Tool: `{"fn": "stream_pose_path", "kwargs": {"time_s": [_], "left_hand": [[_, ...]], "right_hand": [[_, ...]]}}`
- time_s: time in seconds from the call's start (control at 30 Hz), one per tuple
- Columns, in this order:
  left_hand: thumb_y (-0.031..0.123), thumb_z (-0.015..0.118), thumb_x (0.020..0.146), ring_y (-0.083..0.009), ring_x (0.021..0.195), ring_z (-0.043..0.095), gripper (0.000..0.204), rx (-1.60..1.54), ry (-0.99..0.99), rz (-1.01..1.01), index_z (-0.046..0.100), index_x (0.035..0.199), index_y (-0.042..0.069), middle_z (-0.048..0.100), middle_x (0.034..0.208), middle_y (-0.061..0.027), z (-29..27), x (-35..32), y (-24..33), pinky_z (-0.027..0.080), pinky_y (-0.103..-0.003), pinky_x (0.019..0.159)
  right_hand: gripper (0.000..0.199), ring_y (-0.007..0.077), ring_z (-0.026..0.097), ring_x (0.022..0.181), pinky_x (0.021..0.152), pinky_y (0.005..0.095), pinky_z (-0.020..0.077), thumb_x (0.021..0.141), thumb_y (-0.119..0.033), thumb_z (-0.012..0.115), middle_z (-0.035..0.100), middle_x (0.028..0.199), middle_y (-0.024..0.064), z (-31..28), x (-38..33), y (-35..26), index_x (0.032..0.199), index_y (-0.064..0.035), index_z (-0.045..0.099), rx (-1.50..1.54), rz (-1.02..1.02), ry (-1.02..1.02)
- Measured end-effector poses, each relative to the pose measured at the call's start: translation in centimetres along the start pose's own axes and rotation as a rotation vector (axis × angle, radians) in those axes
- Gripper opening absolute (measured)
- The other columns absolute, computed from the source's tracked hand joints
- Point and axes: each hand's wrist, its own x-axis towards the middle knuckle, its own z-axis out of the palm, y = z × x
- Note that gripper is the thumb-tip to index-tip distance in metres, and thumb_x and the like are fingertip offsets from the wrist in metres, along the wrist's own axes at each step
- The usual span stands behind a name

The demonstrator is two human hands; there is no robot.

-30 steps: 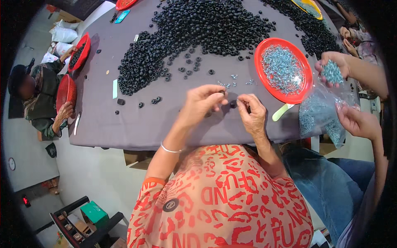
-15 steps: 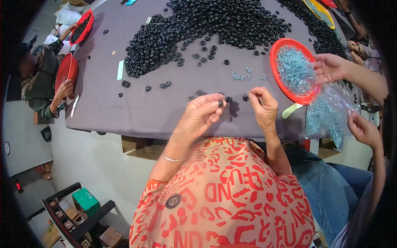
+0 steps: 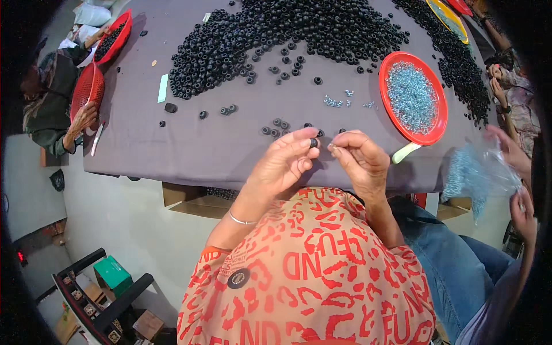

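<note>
black ring (image 3: 313, 142) between left hand (image 3: 286, 163) fingertips

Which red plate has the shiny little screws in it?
The round red plate near the right hand. It holds silvery screws; the red baskets far left hold black rings or nothing visible.

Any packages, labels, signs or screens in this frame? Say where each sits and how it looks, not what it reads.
Clear plastic bag: right edge, held by another person's hands, crumpled, full of small blue-silver parts.
Green box: floor, lower left, small, rectangular.
Brown cardboard box: under the table edge, open.
No signs or screens visible.
</note>
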Motion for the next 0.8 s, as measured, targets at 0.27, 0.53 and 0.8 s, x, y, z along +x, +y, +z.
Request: {"fn": "stream_pose_path", "kwargs": {"time_s": [0.27, 0.53, 0.8], "left_hand": [[0.002, 0.056, 0.085, -0.0145, 0.077, 0.062, 0.018, -0.064, -0.059, -0.005, 0.058, 0.104, 0.000, 0.062, 0.092, -0.0090, -0.2, -0.3, -0.7, 0.051, -0.022, 0.059], [0.002, 0.056, 0.086, -0.0146, 0.075, 0.063, 0.015, -0.029, -0.042, -0.005, 0.058, 0.100, 0.001, 0.063, 0.088, -0.0078, 0.0, -0.3, -1.0, 0.052, -0.024, 0.059], [0.003, 0.055, 0.087, -0.0134, 0.073, 0.062, 0.015, -0.069, 0.097, -0.003, 0.056, 0.102, 0.001, 0.062, 0.087, -0.0081, 1.2, -1.0, -1.2, 0.050, -0.023, 0.057]], "right_hand": [[0.022, 0.0152, 0.054, 0.079, 0.069, 0.0241, 0.0438, 0.074, 0.016, 0.060, 0.057, 0.088, 0.0106, 0.3, 0.6, -1.4, 0.091, 0.0033, 0.056, -0.048, -0.125, 0.022], [0.020, 0.0152, 0.054, 0.080, 0.068, 0.0249, 0.0439, 0.072, 0.015, 0.062, 0.058, 0.087, 0.0107, 0.5, 0.4, -1.8, 0.088, 0.0036, 0.057, -0.078, -0.112, 0.046], [0.020, 0.0159, 0.054, 0.079, 0.068, 0.0251, 0.0441, 0.071, 0.016, 0.062, 0.058, 0.085, 0.0104, 0.8, 0.2, -2.1, 0.085, 0.0039, 0.056, -0.082, -0.096, 0.046]]}}
